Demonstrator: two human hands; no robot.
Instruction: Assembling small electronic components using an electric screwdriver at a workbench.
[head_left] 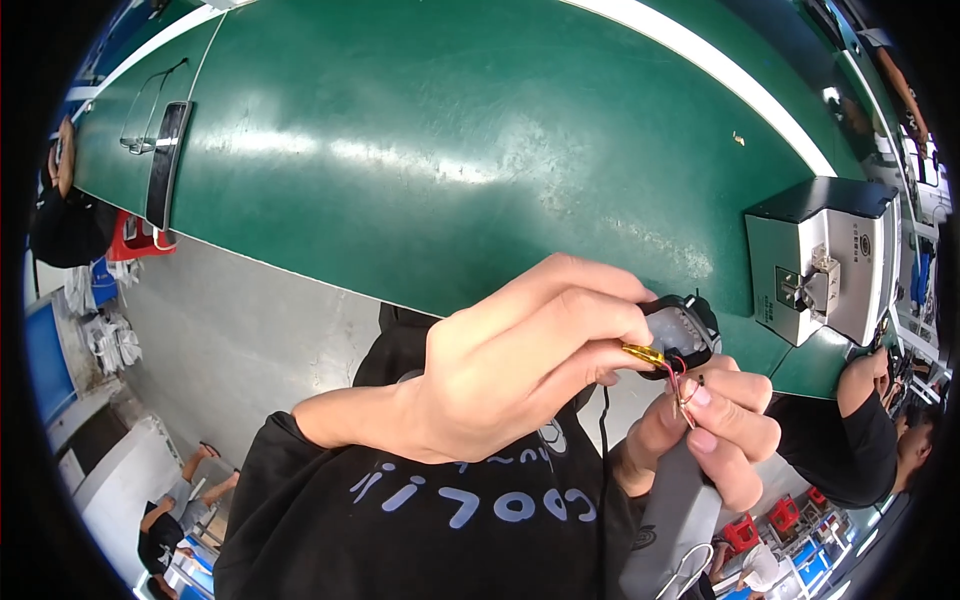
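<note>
Left hand (510, 370) pinches a small yellow piece (641, 353); right hand (715, 425) pinches thin red wires (674, 384) beside it. Just beyond is a black housing (690, 331), toward the right, near the green table (400, 150).

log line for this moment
left hand: pinching yellow piece | right hand: pinching thin wires | black casing: near both hands | silver box: on table

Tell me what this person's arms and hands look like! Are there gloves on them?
No gloves: the left hand and right hand are both bare, with short nails showing on the right. The left forearm is bare too, below a plain black sleeve. The right sleeve can't be made out.
</note>
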